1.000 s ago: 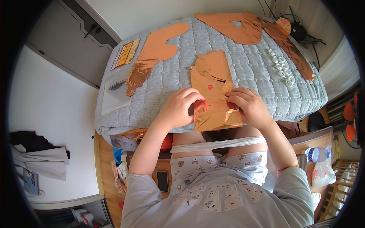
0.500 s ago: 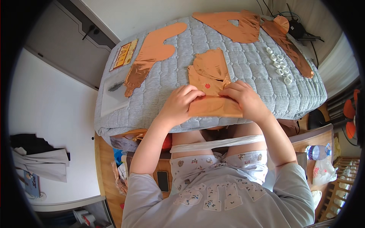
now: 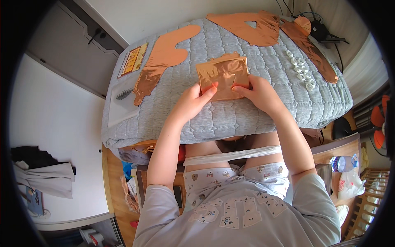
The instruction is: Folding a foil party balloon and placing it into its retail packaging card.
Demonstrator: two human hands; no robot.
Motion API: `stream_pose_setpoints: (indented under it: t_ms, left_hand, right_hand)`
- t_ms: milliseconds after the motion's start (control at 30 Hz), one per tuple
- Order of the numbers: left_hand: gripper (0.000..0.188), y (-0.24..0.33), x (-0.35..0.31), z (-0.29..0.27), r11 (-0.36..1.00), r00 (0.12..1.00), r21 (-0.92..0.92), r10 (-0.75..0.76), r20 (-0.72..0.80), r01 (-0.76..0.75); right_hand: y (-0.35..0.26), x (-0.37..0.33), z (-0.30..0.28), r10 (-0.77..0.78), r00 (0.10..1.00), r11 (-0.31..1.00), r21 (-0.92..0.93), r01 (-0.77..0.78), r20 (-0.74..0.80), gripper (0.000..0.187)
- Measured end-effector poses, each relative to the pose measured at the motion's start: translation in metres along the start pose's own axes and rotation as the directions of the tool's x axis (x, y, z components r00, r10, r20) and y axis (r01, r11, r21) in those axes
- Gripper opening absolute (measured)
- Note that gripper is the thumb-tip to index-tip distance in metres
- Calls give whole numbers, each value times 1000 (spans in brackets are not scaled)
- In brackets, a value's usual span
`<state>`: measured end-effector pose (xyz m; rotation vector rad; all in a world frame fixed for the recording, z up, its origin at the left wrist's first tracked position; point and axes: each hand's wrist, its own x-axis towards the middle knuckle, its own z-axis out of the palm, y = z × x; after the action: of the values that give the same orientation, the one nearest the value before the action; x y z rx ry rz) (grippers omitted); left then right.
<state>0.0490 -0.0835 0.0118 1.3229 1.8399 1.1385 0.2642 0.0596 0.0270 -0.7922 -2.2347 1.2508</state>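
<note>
A deflated rose-gold foil balloon (image 3: 222, 76), folded into a rough rectangle, lies on the grey quilted mattress (image 3: 164, 101) in front of me. My left hand (image 3: 191, 101) grips its near left corner, the thumb on top and the fingers mostly hidden beneath. On the opposite corner my right hand (image 3: 262, 94) holds it the same way, thumb pressed on the shiny foil. Crumpled foil pokes out past the folded piece's far edge.
Flat foil balloons lie to the left (image 3: 168, 53), at the back (image 3: 251, 31) and at the right (image 3: 312, 51). Several white ribbon rolls (image 3: 301, 70) sit at right. A printed packet (image 3: 133, 61) and a clear plastic sleeve (image 3: 123, 105) lie at the left edge.
The near part of the foil balloon has been folded over away from me, covering the red mark. Both hands have moved forward, thumbs now on top.
</note>
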Motion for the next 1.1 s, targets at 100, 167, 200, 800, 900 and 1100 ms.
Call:
stream_pose_setpoints:
  t_ms: [100, 167, 200, 800, 900, 1100]
  left_hand:
    - [54, -5, 2, -2, 989, 998, -140, 44, 52, -36]
    - [62, -4, 4, -2, 981, 995, -194, 44, 90, -26]
    - [69, -4, 5, -4, 988, 995, -155, 17, 101, -1]
    - [91, 19, -5, -7, 940, 996, 330, -71, -62, 88]
    - [82, 18, 1, -2, 781, 988, 624, 91, -125, 7]
    - [65, -3, 44, 8, 560, 877, 720, 457, 145, -411]
  right_hand:
    - [5, 11, 0, 66, 998, 995, -75, -64, 16, 37]
    - [10, 14, -1, 107, 994, 989, -106, -104, 24, 38]
    - [4, 14, -1, 127, 992, 985, -122, -123, 23, 41]
    - [3, 25, 12, 139, 988, 939, -309, -151, -61, 47]
    - [1, 28, 12, 164, 986, 929, -330, -169, -41, 48]
    - [-7, 27, 10, 190, 982, 903, -390, -182, -18, 42]
